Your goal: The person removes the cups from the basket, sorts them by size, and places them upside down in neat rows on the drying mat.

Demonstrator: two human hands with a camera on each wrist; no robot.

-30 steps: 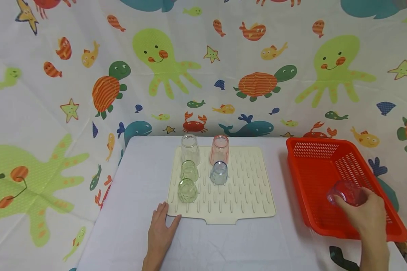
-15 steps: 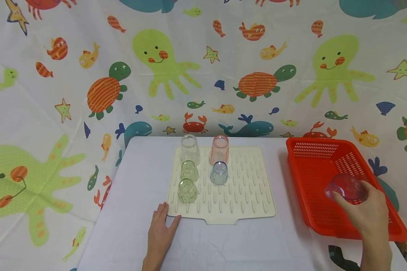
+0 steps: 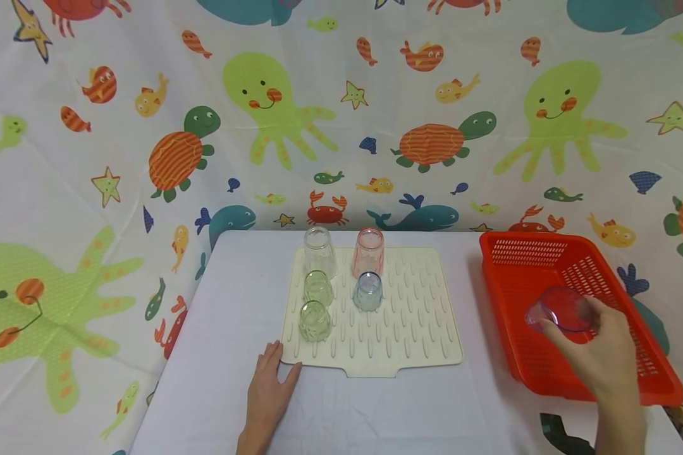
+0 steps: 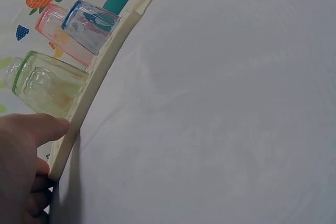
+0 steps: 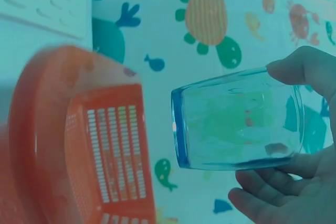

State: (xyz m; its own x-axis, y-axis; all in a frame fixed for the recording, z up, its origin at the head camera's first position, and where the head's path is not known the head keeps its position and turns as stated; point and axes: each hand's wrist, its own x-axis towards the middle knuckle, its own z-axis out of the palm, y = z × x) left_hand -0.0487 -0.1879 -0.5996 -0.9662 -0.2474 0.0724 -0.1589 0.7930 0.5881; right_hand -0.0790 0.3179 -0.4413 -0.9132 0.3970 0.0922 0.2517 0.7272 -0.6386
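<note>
My right hand [image 3: 606, 344] holds a bluish drinking glass [image 3: 563, 309] over the red basket [image 3: 523, 287]; in the head view it looks purplish against the red. The right wrist view shows the glass [image 5: 236, 124] lying sideways in my grip, its thick blue end pointing away from the palm. My left hand [image 3: 267, 385] rests at the near left corner of a cream drying board [image 3: 415, 303], its thumb touching the front edge. On the board stand a clear glass [image 3: 320, 253], a pink glass [image 3: 369, 253], two green glasses [image 3: 317, 287] and a small blue glass [image 3: 368, 292], narrower ends up.
A white cloth [image 3: 341, 411] covers the table. Behind it hangs a curtain [image 3: 387, 82] printed with sea animals. A dark strap [image 3: 563, 436] shows beside my right forearm. The basket has raised, slotted walls and stands at the table's right side.
My right hand has lifted the glass slightly and moved it leftward over the basket. The left hand and the glasses on the board have stayed put.
</note>
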